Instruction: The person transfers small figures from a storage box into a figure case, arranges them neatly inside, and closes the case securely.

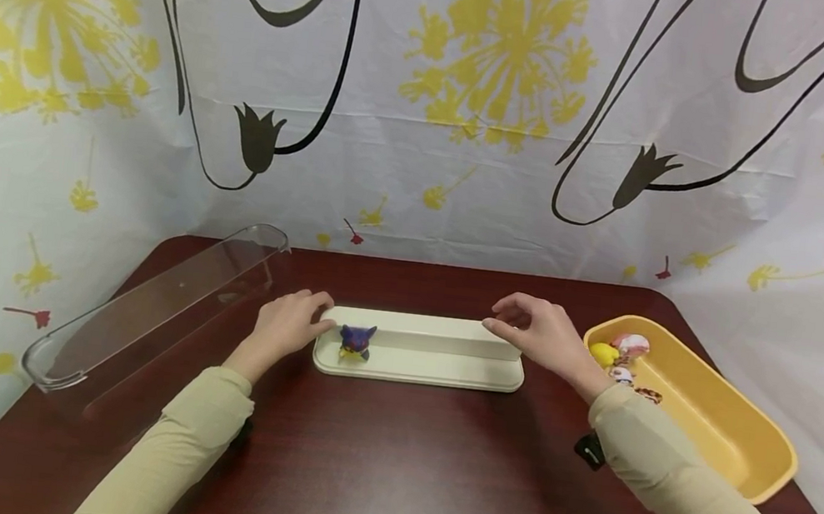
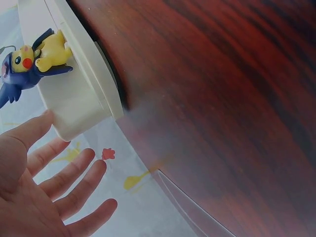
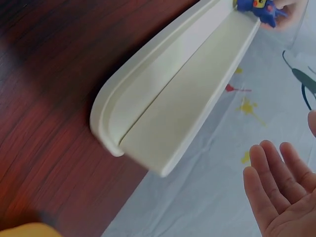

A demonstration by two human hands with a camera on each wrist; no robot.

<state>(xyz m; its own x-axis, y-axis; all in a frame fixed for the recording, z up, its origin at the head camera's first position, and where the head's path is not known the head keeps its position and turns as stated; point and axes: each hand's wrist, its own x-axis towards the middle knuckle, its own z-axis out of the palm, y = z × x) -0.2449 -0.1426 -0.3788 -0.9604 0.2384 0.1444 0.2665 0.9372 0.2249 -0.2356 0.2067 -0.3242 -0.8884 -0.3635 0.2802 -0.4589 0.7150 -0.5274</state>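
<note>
A cream two-level display base (image 1: 438,367) lies across the middle of the table. On its left part stands a small figurine (image 1: 355,341), a yellow character in a dark blue winged costume. My left hand (image 1: 289,324) is at the base's left end; in the left wrist view its thumb and index fingertip are right at the corner of the raised step, the other fingers spread loosely. Over the base's right end hovers my right hand (image 1: 541,331), its fingers relaxed and slightly bent. Nothing is between them, and the right wrist view shows the palm (image 3: 291,212) bare.
A clear plastic cover (image 1: 166,298) sits tilted at the left of the table. To the right stands a yellow tub (image 1: 713,406) with several small figurines (image 1: 623,363) at its far left end. A patterned cloth (image 1: 400,231) hangs around the table's back and sides.
</note>
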